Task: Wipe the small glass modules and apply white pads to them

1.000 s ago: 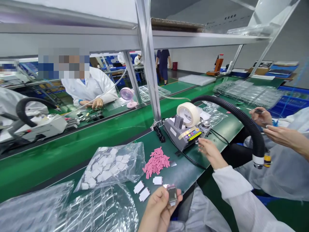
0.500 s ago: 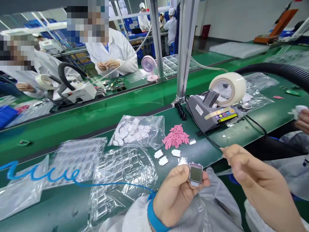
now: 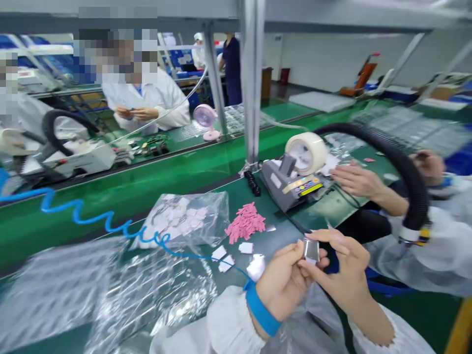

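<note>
Near the bottom centre, the person's left hand (image 3: 282, 280) and right hand (image 3: 341, 268) meet over the near edge of a green workbench (image 3: 287, 246). Both pinch a small square metal-framed part (image 3: 311, 249), fingers closed on its sides, held just above the bench edge. A blue wrist strap (image 3: 260, 309) circles the left wrist, its coiled blue cord (image 3: 103, 221) trailing left.

On the bench beyond the hands lie a heap of pink strips (image 3: 246, 228), a few white pads (image 3: 236, 253) and a clear bag of white pads (image 3: 184, 219) (the picture is blurred by motion). Farther right stands a tape dispenser (image 3: 295, 179) with a white roll; a co-worker's hand (image 3: 354, 181) reaches toward it.
</note>
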A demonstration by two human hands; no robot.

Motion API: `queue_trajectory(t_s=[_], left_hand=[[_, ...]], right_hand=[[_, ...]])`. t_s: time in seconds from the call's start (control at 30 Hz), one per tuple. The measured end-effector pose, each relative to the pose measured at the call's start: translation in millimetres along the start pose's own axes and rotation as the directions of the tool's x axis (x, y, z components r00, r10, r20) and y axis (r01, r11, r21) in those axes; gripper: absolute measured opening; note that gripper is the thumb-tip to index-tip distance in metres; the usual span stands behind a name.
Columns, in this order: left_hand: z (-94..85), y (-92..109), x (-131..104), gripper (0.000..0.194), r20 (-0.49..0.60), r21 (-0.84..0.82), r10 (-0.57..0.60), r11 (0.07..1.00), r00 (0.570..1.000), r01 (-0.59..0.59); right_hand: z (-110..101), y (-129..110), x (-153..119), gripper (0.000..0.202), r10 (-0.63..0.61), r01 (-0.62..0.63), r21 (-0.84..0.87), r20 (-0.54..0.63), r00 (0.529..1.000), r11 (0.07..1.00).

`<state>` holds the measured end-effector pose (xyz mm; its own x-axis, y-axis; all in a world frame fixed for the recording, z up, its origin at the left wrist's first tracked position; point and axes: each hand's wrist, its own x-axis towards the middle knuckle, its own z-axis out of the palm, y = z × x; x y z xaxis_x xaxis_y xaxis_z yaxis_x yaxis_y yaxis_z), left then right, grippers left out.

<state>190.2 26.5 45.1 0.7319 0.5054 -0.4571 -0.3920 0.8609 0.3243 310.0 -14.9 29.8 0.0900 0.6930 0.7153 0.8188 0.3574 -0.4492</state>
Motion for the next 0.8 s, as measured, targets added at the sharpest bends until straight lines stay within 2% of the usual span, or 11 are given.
queue_trajectory(t_s=[0.07,0.13,0.2,0.27,0.3,0.37,0.47,0.57,0.63,0.7,0.8], left_hand=[[17.0,-18,36,0.022,0.06,0.067,-0.088,0.994,0.994,0.084],[33.9,-43,75,0.021,0.105,0.145,-0.188,0.974,0.977,0.172],[48.7,-71,116,0.02,0.111,0.229,-0.29,0.938,0.95,0.26],[60.5,-99,155,0.022,0.085,0.304,-0.37,0.894,0.925,0.33],[65.2,-112,172,0.023,0.065,0.333,-0.398,0.873,0.915,0.356],[72.6,-130,200,0.025,0.018,0.371,-0.411,0.849,0.911,0.376],[78.5,-143,223,0.026,-0.033,0.394,-0.384,0.843,0.923,0.365],[77.0,-142,218,0.024,-0.048,0.384,-0.335,0.863,0.941,0.327],[71.4,-134,198,0.021,-0.055,0.362,-0.289,0.886,0.956,0.289],[63.1,-121,165,0.016,-0.06,0.334,-0.245,0.909,0.968,0.251],[49.8,-92,101,0.014,-0.056,0.285,-0.214,0.933,0.975,0.221]], right_hand=[[-23,28,-12,0.029,0.02,-0.038,-0.181,-0.101,0.995,0.983],[-49,63,-32,0.028,0.098,-0.151,-0.271,-0.2,0.975,0.951],[-70,99,-59,0.029,0.247,-0.328,-0.271,-0.292,0.924,0.905],[-83,132,-84,0.029,0.298,-0.416,-0.255,-0.396,0.868,0.873],[-86,147,-94,0.034,0.318,-0.45,-0.238,-0.44,0.84,0.861],[-88,170,-106,0.058,0.36,-0.498,-0.191,-0.485,0.797,0.846],[-86,190,-110,0.09,0.439,-0.542,-0.104,-0.471,0.765,0.834],[-84,191,-109,0.094,0.48,-0.553,-0.031,-0.458,0.748,0.833],[-83,178,-110,0.088,0.487,-0.547,0.022,-0.488,0.724,0.837],[-81,155,-113,0.073,0.489,-0.538,0.076,-0.537,0.687,0.839],[-81,103,-112,0.036,0.529,-0.502,0.219,-0.56,0.637,0.837]])
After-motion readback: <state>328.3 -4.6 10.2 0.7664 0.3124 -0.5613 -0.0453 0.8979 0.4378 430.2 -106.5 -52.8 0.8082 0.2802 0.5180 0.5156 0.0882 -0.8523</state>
